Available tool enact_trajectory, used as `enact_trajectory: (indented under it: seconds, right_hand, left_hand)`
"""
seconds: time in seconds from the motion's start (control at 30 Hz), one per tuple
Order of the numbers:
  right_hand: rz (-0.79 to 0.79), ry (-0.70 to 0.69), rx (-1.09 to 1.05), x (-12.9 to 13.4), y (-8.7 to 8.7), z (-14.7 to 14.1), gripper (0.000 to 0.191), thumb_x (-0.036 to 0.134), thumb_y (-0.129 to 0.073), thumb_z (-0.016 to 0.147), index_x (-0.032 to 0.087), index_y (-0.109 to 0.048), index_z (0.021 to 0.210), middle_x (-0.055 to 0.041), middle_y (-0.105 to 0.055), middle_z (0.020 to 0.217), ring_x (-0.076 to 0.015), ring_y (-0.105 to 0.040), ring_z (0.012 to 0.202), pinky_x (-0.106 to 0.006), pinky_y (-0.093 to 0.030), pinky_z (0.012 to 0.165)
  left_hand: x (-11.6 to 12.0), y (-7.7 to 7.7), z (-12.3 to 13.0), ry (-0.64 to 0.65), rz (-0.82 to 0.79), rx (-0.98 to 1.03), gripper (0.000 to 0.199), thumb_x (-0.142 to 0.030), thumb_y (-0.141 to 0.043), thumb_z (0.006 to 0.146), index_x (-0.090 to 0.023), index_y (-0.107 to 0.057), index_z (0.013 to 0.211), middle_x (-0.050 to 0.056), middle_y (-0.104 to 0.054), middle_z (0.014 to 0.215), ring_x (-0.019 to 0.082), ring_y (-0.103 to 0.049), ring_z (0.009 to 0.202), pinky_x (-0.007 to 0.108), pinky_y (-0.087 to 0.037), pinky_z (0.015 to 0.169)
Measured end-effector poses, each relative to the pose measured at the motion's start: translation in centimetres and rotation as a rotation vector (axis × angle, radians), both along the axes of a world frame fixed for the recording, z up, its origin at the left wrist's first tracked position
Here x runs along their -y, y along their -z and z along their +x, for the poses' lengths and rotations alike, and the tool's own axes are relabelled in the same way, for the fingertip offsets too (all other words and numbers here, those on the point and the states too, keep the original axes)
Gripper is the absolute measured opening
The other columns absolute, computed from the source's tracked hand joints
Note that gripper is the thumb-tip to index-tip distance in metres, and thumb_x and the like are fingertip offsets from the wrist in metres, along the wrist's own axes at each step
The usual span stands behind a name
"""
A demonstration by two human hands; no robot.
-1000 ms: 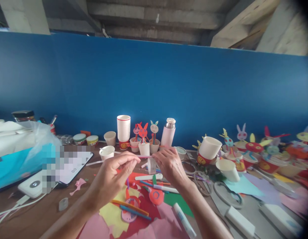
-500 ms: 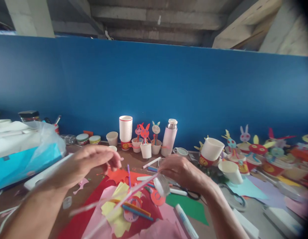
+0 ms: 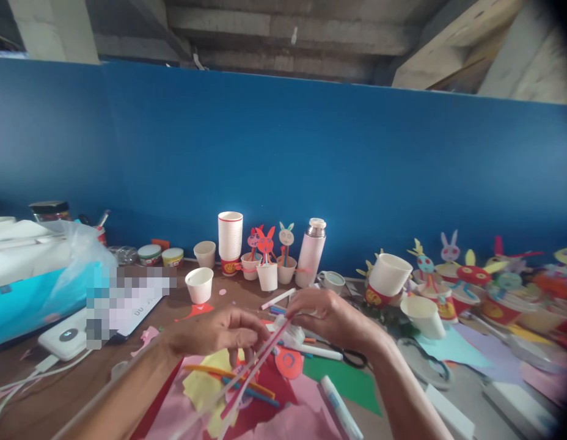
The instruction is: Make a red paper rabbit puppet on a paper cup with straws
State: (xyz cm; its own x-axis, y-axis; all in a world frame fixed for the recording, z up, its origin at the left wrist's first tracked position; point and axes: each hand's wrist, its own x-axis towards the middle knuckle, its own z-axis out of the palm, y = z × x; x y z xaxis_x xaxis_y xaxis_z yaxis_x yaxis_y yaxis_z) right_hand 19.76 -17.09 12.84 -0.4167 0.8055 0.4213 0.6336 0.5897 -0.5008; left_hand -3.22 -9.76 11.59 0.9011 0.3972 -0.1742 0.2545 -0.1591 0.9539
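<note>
My right hand is closed, its fingertips pinching long thin pink-and-whitish strips that trail down to the lower left and blur at their ends. Just below those fingers is a clear roundish plastic thing, partly hidden; I cannot tell whether the hand also holds it. Beside the strips is my left hand, fingers bent and apart, nothing plainly held. Beneath both hands lie yellow paper, orange and blue sticks, a red-orange paper disc and pink paper.
Paper cups, a cup stack and a thermos stand along the blue wall. Paper rabbit figures in cups crowd the right. Scissors, a glue stick and green paper lie nearby. A cabled white device is left.
My left hand has moved right and down, from above the orange paper to beside the strips. A white cup and the device behind that arm now show. My right hand has hardly moved.
</note>
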Motion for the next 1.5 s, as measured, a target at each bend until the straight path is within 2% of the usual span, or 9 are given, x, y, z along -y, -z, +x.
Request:
enact_trajectory:
  seconds: [0.1,0.27,0.5,0.67,0.8,0.97,1.13,1.33,1.5]
  right_hand:
    - [-0.056,-0.02,-0.022,0.2,-0.2,0.3,0.014,0.021,-0.054,0.081,0.022,-0.066,0.088,-0.0017,-0.066,0.092,-0.0124,-0.059,0.086,-0.023,-0.046,0.075]
    - [-0.022,-0.051,0.022,0.2,0.2,-0.6,0.014,0.019,-0.055,0.079,0.022,-0.066,0.088,-0.0009,-0.066,0.087,-0.0135,-0.058,0.091,-0.025,-0.044,0.079]
    - [0.02,-0.009,0.083,-0.3,0.8,-1.6,0.017,0.024,-0.051,0.082,0.023,-0.065,0.091,-0.0017,-0.066,0.09,-0.0135,-0.058,0.087,-0.025,-0.044,0.078]
    - [0.005,0.077,-0.026,-0.6,0.9,-2.0,0.02,0.022,-0.049,0.083,0.023,-0.062,0.098,-0.0026,-0.065,0.095,-0.0145,-0.057,0.09,-0.027,-0.043,0.081]
    - [-0.107,0.14,-0.171,-1.2,1.6,-2.1,0.029,0.021,-0.052,0.079,0.022,-0.055,0.108,-0.0031,-0.063,0.101,-0.0158,-0.057,0.092,-0.028,-0.044,0.081]
    - [-0.195,0.162,-0.24,-1.9,2.7,-2.2,0.034,0.027,-0.063,0.07,0.02,-0.055,0.102,-0.0024,-0.062,0.098,-0.0171,-0.057,0.091,-0.029,-0.043,0.08]
    - [-0.062,0.268,-0.173,-2.1,3.2,-3.1,0.05,0.038,-0.067,0.064,0.02,-0.05,0.107,-0.004,-0.058,0.104,-0.0179,-0.054,0.093,-0.028,-0.041,0.077]
    - [0.104,0.349,-0.013,-2.2,3.2,-4.1,0.02,0.027,-0.057,0.076,0.02,-0.055,0.094,-0.001,-0.063,0.088,-0.0157,-0.056,0.083,-0.028,-0.035,0.077]
    - [0.169,0.354,0.103,-2.1,3.0,-3.9,0.015,0.023,-0.052,0.079,0.021,-0.059,0.092,-0.0023,-0.065,0.084,-0.016,-0.057,0.082,-0.028,-0.031,0.077]
  left_hand:
    - [0.3,0.0,0.4,0.01,-0.027,0.048,0.028,-0.037,-0.053,0.077,-0.023,-0.062,0.1,0.005,-0.064,0.095,0.017,-0.058,0.083,0.025,-0.045,0.067]
    - [0.7,1.6,2.2,-0.114,-0.086,0.094,0.029,-0.04,-0.054,0.075,-0.015,-0.065,0.083,0.005,-0.065,0.075,0.012,-0.056,0.057,0.023,-0.042,0.053]
    - [0.4,3.4,3.1,-0.305,-0.201,0.113,0.025,-0.035,-0.065,0.064,-0.013,-0.061,0.075,0.003,-0.063,0.064,0.012,-0.054,0.054,0.022,-0.038,0.051]
    - [-0.2,3.0,2.7,-0.35,-0.279,0.157,0.023,-0.036,-0.065,0.066,-0.014,-0.061,0.073,-0.002,-0.057,0.06,0.01,-0.05,0.054,0.021,-0.037,0.053]
    - [-0.6,2.2,2.1,-0.379,-0.339,0.187,0.02,-0.032,-0.064,0.068,-0.013,-0.06,0.07,0.0,-0.057,0.06,0.01,-0.051,0.054,0.021,-0.038,0.052]
    - [-1.2,2.3,1.7,-0.396,-0.482,0.314,0.013,-0.025,-0.064,0.07,-0.013,-0.059,0.072,0.001,-0.058,0.063,0.009,-0.052,0.052,0.023,-0.041,0.052]
    - [-1.8,3.2,1.9,-0.382,-0.573,0.387,0.01,-0.022,-0.06,0.074,-0.013,-0.057,0.073,0.002,-0.059,0.065,0.01,-0.055,0.054,0.023,-0.044,0.051]
    - [-2.0,3.4,2.2,-0.45,-0.583,0.38,0.011,-0.021,-0.063,0.071,-0.014,-0.055,0.071,0.0,-0.058,0.064,0.008,-0.052,0.051,0.02,-0.044,0.047]
    - [-1.6,3.0,2.5,-0.524,-0.53,0.395,0.013,-0.021,-0.064,0.069,-0.014,-0.053,0.068,-0.002,-0.055,0.06,0.006,-0.048,0.048,0.015,-0.036,0.04]
